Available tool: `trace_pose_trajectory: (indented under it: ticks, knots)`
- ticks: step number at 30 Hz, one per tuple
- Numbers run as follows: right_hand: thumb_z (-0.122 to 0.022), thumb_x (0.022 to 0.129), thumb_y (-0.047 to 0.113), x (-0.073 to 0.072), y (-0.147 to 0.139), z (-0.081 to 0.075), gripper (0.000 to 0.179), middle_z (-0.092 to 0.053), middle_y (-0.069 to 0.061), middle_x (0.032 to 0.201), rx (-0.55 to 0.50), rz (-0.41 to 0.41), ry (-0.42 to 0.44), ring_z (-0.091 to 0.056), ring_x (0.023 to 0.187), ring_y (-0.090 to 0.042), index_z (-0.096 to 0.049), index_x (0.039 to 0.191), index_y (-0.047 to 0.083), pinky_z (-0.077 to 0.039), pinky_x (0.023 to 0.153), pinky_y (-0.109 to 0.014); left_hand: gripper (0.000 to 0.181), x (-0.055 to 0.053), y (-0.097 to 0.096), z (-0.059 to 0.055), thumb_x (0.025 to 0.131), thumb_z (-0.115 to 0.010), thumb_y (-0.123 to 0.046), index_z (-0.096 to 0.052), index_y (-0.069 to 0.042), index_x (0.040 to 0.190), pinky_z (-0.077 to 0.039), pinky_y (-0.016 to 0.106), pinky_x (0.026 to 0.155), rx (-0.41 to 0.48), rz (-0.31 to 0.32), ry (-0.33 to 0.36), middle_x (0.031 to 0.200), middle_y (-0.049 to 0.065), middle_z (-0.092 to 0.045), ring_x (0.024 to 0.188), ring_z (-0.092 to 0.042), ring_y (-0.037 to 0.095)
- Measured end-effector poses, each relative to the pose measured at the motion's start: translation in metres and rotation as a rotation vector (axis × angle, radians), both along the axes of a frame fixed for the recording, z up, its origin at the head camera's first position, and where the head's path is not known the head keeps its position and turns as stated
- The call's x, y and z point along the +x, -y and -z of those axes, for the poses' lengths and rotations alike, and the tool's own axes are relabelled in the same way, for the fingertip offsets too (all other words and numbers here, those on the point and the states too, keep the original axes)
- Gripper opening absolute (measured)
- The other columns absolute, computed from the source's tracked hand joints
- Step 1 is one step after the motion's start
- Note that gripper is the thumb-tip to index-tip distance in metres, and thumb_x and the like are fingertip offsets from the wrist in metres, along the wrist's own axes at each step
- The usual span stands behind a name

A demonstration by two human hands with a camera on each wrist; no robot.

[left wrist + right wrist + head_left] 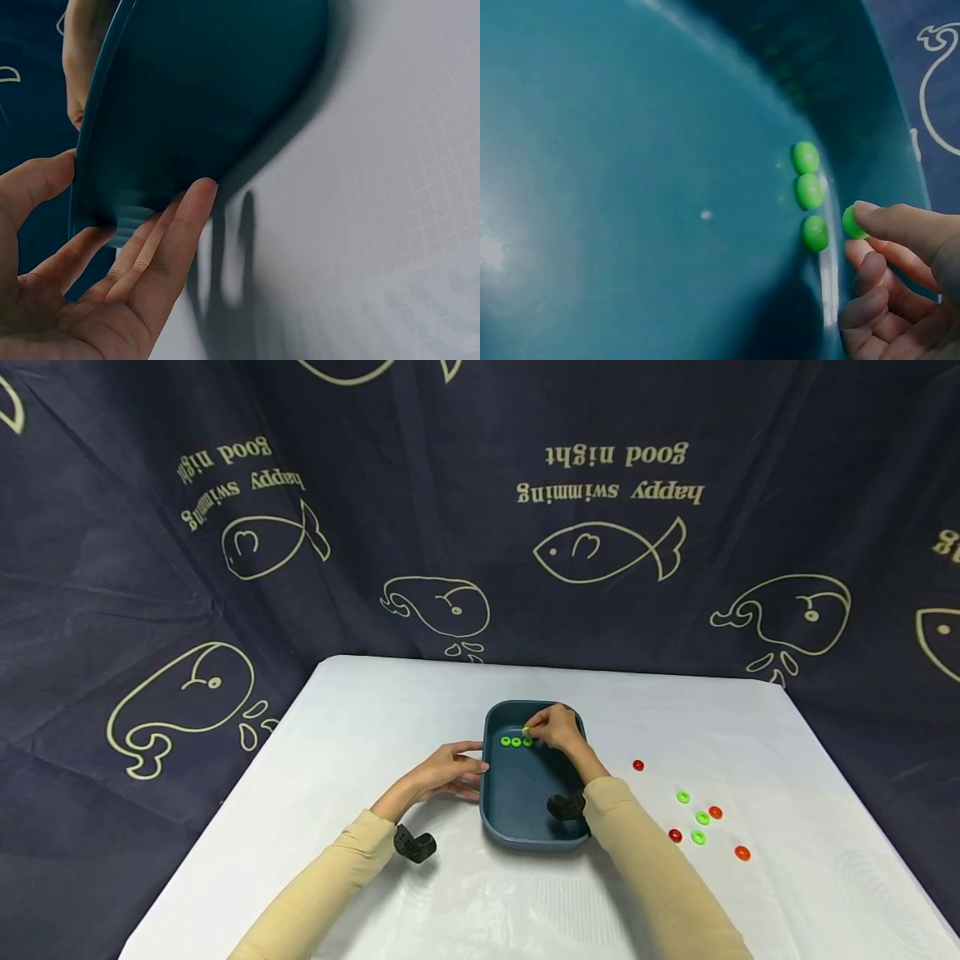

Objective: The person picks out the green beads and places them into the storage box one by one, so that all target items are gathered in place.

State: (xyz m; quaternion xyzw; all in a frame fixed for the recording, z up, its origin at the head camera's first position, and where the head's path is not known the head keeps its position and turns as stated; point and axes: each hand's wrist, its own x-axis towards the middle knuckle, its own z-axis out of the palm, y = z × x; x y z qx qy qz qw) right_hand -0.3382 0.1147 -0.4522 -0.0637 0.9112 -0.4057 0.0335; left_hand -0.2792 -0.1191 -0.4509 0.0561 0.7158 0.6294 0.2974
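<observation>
A dark teal rectangular bin (521,797) stands on the white table. My left hand (448,770) rests against its left side; in the left wrist view the fingers (196,206) lie nearly straight along the outer wall, with the thumb at the rim. Inside the far end, my right hand (555,727) pinches a small green ring (852,223) between thumb and forefinger, just above the bin floor. Beside it, three green rings (808,192) lie in a row on the floor.
Right of the bin, loose rings are scattered on the table: several green ones (702,817), two orange ones (742,853) and two red ones (638,766). A dark patterned curtain (450,510) hangs behind the table's far edge.
</observation>
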Motion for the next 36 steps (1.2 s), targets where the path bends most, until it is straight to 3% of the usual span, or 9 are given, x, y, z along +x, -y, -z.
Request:
trace_pose_trajectory:
  ticks: [4,9,20,31,36]
  knots:
    - [-0.072,0.081,0.011,-0.001,0.0,0.005,0.013,-0.073,-0.013,0.078,0.021,0.009,0.0,-0.066,0.065,-0.027,-0.075,0.089,0.002,-0.043,0.043,-0.017,0.061,0.0,0.0,0.0,0.09,-0.06,-0.015,-0.034,-0.006,0.145,-0.06,0.043,0.081,0.0,-0.005,0.001,0.123,0.023,-0.054,0.088,-0.065,0.018]
    - [-0.073,0.08,0.011,0.002,-0.001,0.003,0.016,-0.073,-0.015,0.08,-0.02,0.011,-0.019,-0.066,0.066,-0.031,-0.074,0.092,0.0,-0.047,0.044,-0.018,0.061,0.0,0.0,0.0,0.09,-0.06,-0.016,-0.034,-0.006,0.144,-0.06,0.043,0.081,0.003,-0.002,-0.003,0.122,0.023,-0.054,0.089,-0.065,0.019]
    - [-0.071,0.083,0.012,0.017,-0.005,-0.013,0.022,-0.072,-0.019,0.088,-0.129,-0.035,-0.124,-0.065,0.077,-0.039,-0.071,0.099,-0.003,-0.053,0.054,-0.022,0.062,0.001,0.0,0.0,0.09,-0.06,-0.016,-0.033,-0.005,0.145,-0.06,0.043,0.082,0.0,-0.004,0.006,0.125,0.024,-0.053,0.091,-0.066,0.021]
    - [-0.07,0.085,0.021,0.038,-0.021,-0.035,0.03,-0.069,-0.014,0.108,-0.241,-0.035,-0.114,-0.063,0.096,-0.028,-0.07,0.108,0.003,-0.057,0.077,-0.033,0.062,0.0,0.0,0.001,0.09,-0.06,-0.016,-0.033,-0.006,0.145,-0.06,0.043,0.081,0.004,-0.007,0.0,0.124,0.024,-0.054,0.09,-0.066,0.02]
    - [-0.07,0.085,0.024,0.05,-0.031,-0.042,0.03,-0.068,-0.013,0.11,-0.258,-0.027,-0.123,-0.062,0.094,-0.026,-0.07,0.108,0.004,-0.056,0.074,-0.032,0.062,0.0,0.0,0.001,0.09,-0.06,-0.015,-0.032,-0.005,0.145,-0.06,0.043,0.081,0.005,-0.005,0.0,0.124,0.024,-0.054,0.09,-0.066,0.019]
